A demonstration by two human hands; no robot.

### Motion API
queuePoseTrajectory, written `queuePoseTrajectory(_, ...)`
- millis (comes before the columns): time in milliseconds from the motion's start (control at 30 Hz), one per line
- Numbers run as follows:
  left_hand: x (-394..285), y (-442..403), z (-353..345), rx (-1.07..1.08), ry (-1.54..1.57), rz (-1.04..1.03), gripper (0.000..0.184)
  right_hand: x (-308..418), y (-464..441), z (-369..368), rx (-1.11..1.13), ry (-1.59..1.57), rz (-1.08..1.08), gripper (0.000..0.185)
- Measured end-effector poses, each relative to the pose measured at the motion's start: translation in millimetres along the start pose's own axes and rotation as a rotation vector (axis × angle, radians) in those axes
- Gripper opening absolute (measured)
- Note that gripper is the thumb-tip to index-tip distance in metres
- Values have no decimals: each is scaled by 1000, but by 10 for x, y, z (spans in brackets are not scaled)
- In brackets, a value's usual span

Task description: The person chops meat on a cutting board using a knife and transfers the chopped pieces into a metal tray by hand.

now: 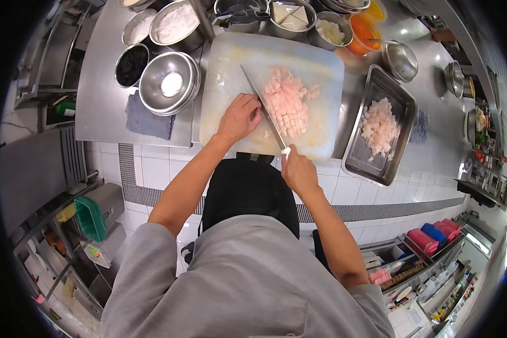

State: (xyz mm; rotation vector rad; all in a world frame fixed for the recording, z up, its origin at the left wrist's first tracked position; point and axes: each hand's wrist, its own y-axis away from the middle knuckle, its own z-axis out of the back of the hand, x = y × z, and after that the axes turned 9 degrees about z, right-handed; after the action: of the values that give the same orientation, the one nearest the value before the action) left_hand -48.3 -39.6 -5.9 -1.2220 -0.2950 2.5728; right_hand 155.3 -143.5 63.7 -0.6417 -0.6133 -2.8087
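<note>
My right hand (300,173) is closed round the white handle of a kitchen knife (269,116). Its long blade slants up and to the left across the white cutting board (222,62), along the left side of a heap of diced pale pink meat (285,104). Beside the blade is my left hand (240,117), its fingers curled down at the board. Whether those fingertips hold anything is hidden. To the right of the board, a metal tray (355,152) has more diced pale meat (379,127) in it.
Stacked metal bowls (152,90) stand on a grey cloth (149,119) at the left. Along the back are bowls of white powder (177,23), white blocks (290,14) and an orange liquid (361,42) with a spoon. A ladle-like metal bowl (400,61) is beyond the tray.
</note>
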Motion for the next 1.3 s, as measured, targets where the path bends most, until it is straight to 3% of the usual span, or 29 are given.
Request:
queuePoseTrajectory(233, -35, 85, 203, -94, 19, 69, 17, 99, 417, 347, 142, 82, -35, 30)
queuePoseTrajectory(400, 38, 120, 136, -12, -15, 30, 18, -40, 260, -69, 101, 47, -25, 32)
queuePoseTrajectory(533, 58, 158, 91, 5, 4, 30, 21, 7, 53, 237, 50, 52, 67, 35)
queuePoseTrajectory(600, -28, 335, 109, 95, 39, 100, 49, -70, 228, 427, -13, 46, -1, 33)
queuePoseTrajectory(633, -160, 351, 132, 93, 41, 93, 49, -142, 328, 506, -73, 36, -63, 32)
queuePoseTrajectory(700, -417, 319, 97, 211, -200, 76, 94, -350, 476, 594, -151, 81, -154, 32)
queuePoseTrajectory(733, -421, 277, 26, 211, -200, 73, 94, -426, 517, 588, -220, 121, -252, 32)
queuePoseTrajectory(800, -347, 92, -154, 138, -297, 162, 123, -555, 434, 508, -211, 196, -324, 29)
queuePoseTrajectory(867, -304, -144, -224, 123, -282, 120, 125, -664, 334, 359, -200, 269, -389, 27)
queuePoseTrajectory(967, -246, -315, -235, 99, -284, 73, 128, -593, 181, 131, -185, 289, -208, 23)
queuePoseTrajectory(1100, -152, -405, -164, 67, -221, 58, 127, -523, 233, 401, -100, 253, -140, 19)
queuePoseTrajectory(1233, -169, -711, -128, 96, -86, 18, 117, -540, 662, 663, -191, 79, -217, 22)
queuePoseTrajectory(1267, -161, -822, -179, 232, -65, 20, 108, -544, 737, 625, -197, 78, -223, 22)
queuePoseTrajectory(1300, -180, -882, -226, 367, -45, 22, 100, -571, 803, 540, -229, -124, -257, 23)
